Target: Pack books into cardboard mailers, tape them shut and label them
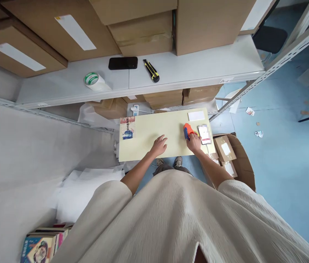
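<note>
On a pale yellow tabletop (149,129) in front of me, my right hand (194,141) is closed around an orange-and-blue handheld tool (189,129), which looks like a tape dispenser. Its lower part is hidden under my fingers. Right beside that hand lies a phone with a lit screen (204,134), partly blurred. A white card (196,115) sits at the far right of the tabletop. My left hand (158,145) is over the middle front of the table, fingers spread and holding nothing. Toward the far left corner lies a thin book (127,128) with a printed cover.
A grey shelf (198,67) above the table's far side bears cardboard boxes (214,25), a black phone (123,63), a utility knife (151,71) and a tape roll (96,81). An open carton (243,164) with small boxes stands right; books (42,244) lie lower left.
</note>
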Tool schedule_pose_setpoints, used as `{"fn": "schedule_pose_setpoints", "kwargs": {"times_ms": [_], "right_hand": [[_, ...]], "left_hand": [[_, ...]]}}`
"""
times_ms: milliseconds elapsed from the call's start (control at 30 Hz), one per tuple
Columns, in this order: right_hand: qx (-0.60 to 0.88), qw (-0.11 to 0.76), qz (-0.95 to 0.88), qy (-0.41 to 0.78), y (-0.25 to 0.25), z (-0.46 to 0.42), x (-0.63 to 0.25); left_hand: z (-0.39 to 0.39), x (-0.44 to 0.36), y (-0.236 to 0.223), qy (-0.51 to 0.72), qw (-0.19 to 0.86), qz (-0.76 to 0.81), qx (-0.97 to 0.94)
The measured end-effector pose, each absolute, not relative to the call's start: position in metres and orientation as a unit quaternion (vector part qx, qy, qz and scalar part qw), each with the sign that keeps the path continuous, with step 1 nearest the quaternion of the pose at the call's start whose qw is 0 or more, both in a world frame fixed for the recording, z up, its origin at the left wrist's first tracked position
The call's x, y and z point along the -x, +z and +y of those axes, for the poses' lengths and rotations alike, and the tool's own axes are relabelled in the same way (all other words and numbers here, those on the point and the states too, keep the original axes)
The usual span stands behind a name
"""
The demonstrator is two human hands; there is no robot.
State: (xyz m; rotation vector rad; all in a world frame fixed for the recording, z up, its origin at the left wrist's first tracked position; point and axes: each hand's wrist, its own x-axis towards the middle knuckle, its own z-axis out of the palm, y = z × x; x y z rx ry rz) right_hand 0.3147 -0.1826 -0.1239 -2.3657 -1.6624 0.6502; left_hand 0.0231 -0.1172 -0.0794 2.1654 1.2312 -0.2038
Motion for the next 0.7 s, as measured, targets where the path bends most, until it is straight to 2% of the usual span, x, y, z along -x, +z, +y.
{"fn": "schedule_pose_setpoints", "kwargs": {"times_ms": [200,400,700], "right_hand": [[0.8,0.053,-0.553,0.227,-0.137,-0.192,-0.315],[0.803,0.056,-0.553,0.214,-0.141,-0.196,-0.317],[0.779,0.075,-0.605,0.147,-0.114,-0.187,-0.317]], "left_hand": [[-0.121,-0.016,-0.077,-0.091,0.319,0.469,-0.819],[-0.122,-0.016,-0.076,-0.092,0.32,0.47,-0.818],[-0.124,-0.014,-0.072,-0.066,0.315,0.481,-0.816]]}}
